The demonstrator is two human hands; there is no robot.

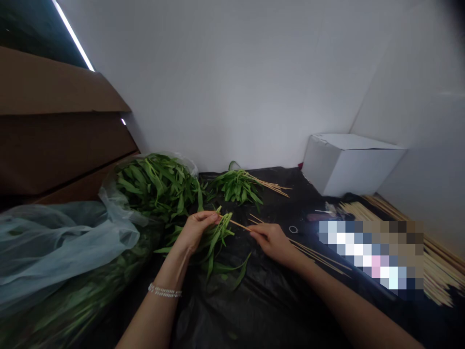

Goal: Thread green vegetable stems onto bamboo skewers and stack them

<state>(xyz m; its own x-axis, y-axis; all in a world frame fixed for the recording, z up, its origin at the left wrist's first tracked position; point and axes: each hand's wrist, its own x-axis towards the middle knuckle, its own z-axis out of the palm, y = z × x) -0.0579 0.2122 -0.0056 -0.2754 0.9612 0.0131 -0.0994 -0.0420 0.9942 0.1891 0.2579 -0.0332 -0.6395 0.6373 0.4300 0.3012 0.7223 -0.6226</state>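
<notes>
My right hand (272, 241) is closed round a thin wooden skewer (237, 223), which points left toward my other hand. Thumb and fingers of my left hand (198, 229) pinch a stem of leafy greens at the skewer's tip. Several green stems (222, 231) are threaded on the skewer, their long narrow leaves hanging down. Beneath my right hand, loose skewers (319, 256) lie on the black sheet (214, 320). Behind my hands rests a pile of skewered greens (238, 186), bare stick ends pointing right.
At the left, an open plastic bag of greens (156, 184) stands beside another clear bag (72, 242). A cardboard box (61, 150) rises behind them. On the right are a white box (352, 165), many wooden sticks (441, 281) and a pixelated patch. A small ring (293, 230) lies nearby.
</notes>
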